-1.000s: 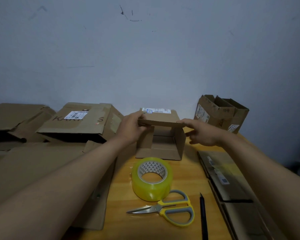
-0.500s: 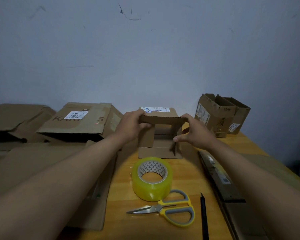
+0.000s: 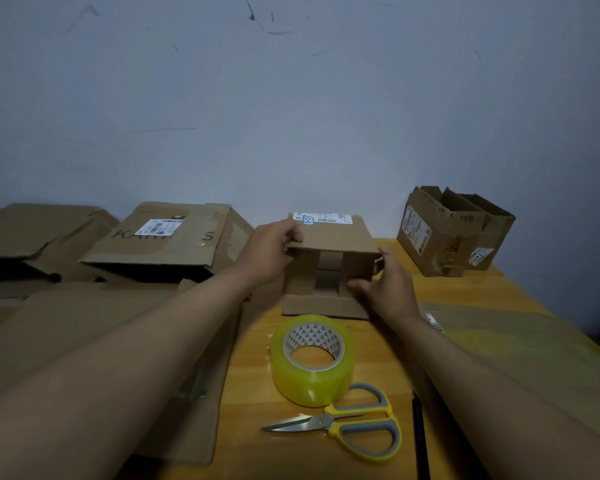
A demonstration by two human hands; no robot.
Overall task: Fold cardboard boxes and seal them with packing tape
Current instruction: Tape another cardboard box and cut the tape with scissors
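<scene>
Left hand point(image 3: 269, 251) grip pinching top flap of one small cardboard box point(image 3: 329, 268) mid-frame, right hand point(image 3: 388, 285) fingers pressing its side flap, one tape roll point(image 3: 312, 360), one pair of scissors point(image 3: 347, 424), one pen point(image 3: 420, 434) lower centre on tabletop point(image 3: 257, 358)

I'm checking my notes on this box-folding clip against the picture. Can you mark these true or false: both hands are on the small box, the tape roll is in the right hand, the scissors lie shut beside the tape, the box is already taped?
1. Both hands are on the small box. True: the left hand grips the top flap, the right hand touches the right side flap.
2. The tape roll is in the right hand. False: it stands on the table.
3. The scissors lie shut beside the tape. True.
4. The box is already taped. False: its front flaps are open, no tape shows.
</scene>
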